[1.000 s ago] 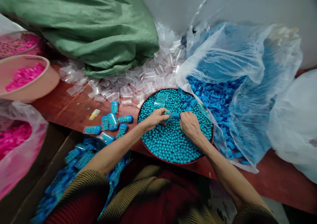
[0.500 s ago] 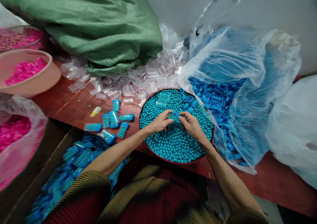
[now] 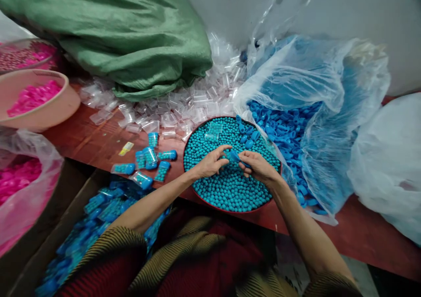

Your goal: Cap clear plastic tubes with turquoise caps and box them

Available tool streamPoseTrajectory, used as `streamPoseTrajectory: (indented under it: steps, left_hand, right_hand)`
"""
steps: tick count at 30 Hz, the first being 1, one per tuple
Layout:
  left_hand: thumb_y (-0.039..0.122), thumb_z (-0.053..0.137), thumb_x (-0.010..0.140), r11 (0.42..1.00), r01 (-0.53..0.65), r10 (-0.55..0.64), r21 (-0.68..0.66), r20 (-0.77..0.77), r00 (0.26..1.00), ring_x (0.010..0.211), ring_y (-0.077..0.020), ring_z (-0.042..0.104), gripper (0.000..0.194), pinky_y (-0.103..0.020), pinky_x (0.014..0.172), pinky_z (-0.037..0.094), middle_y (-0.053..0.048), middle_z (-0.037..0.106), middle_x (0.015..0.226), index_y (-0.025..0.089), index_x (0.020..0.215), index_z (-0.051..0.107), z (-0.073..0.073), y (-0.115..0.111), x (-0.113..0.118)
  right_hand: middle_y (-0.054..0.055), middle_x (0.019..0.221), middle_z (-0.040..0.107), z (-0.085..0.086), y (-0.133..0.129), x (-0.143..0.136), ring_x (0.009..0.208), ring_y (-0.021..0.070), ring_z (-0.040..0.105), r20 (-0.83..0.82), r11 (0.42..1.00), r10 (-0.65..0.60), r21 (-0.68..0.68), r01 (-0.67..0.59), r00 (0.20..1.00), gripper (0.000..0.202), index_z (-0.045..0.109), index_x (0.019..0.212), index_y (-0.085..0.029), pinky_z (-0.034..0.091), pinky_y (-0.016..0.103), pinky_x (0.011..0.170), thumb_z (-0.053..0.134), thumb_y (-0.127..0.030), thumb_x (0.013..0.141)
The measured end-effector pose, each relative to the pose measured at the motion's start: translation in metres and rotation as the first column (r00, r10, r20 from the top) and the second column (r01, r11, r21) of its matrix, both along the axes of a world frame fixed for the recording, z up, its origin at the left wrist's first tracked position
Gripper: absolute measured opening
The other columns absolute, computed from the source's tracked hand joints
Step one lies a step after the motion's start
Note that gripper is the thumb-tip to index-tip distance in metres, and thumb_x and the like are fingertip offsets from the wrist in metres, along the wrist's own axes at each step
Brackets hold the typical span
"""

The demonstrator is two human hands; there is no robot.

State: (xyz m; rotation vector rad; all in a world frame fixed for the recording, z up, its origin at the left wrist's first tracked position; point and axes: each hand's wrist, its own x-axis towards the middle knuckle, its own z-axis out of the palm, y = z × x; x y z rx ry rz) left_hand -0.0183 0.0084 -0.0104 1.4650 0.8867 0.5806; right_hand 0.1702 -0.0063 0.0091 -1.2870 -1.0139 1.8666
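Observation:
A round red-rimmed tub (image 3: 213, 207) full of small turquoise balls (image 3: 230, 192) stands before me. Over the balls, my right hand (image 3: 258, 166) pinches a small blue plastic cap (image 3: 234, 156) between thumb and fingers. My left hand (image 3: 212, 162) is just left of the cap, its thumb and forefinger apart and nothing visible between them. On the balls behind my hands lie several loose blue caps (image 3: 249, 144) and a clear plastic container (image 3: 213, 131).
Clear containers (image 3: 200, 97) heap behind the tub, beside a green sack (image 3: 138, 38). A plastic bag (image 3: 296, 86) of blue caps stands right. Filled, capped containers (image 3: 162, 171) lie left, with more in a box (image 3: 80, 192) below. A pink basin (image 3: 66, 104) stands far left.
Both hands were at the blue cap before. Now the left fingers are apart from it, and the right hand alone holds it, turned to a different angle. The view has shifted slightly.

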Motion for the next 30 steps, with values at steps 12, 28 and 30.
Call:
streamPoseTrajectory:
  steps: [12,28,30]
  left_hand:
    - [0.023,0.049,0.081,0.994,0.065,-0.059,-0.083,0.071,0.996,0.050,-0.0046,0.046,0.058,-0.016,0.044,0.037,0.002,0.051,0.079,0.024,0.138,0.035,0.004,-0.006,0.000]
    - [0.019,0.045,0.080,1.000,-0.012,0.012,0.018,-0.035,0.999,0.047,-0.0048,0.036,0.044,-0.019,0.048,0.038,0.004,0.050,0.071,0.019,0.123,0.051,0.007,-0.008,0.004]
    - [0.019,0.045,0.079,1.000,-0.008,0.008,0.004,-0.016,1.000,0.048,-0.0050,0.037,0.047,-0.019,0.048,0.038,0.003,0.051,0.072,0.018,0.126,0.049,0.007,-0.009,0.004]
  right_hand:
    - [-0.009,0.046,0.051,0.004,-0.003,0.002,0.033,0.0014,0.030,-0.009,0.995,0.097,-0.021,-0.097,0.995,0.042,0.046,0.069,-0.019,0.044,0.018,0.034,0.075,-0.048,0.063]
    - [-0.006,0.059,0.053,0.002,-0.009,0.001,0.041,0.0065,0.045,0.310,0.948,0.183,0.197,-0.251,0.933,0.031,0.048,0.079,-0.020,0.040,0.020,0.035,0.060,-0.049,0.077]
    - [-0.008,0.055,0.049,0.001,-0.009,0.002,0.037,0.0062,0.042,0.350,0.941,0.193,0.198,-0.274,0.917,0.029,0.048,0.078,-0.021,0.036,0.020,0.033,0.058,-0.048,0.077]
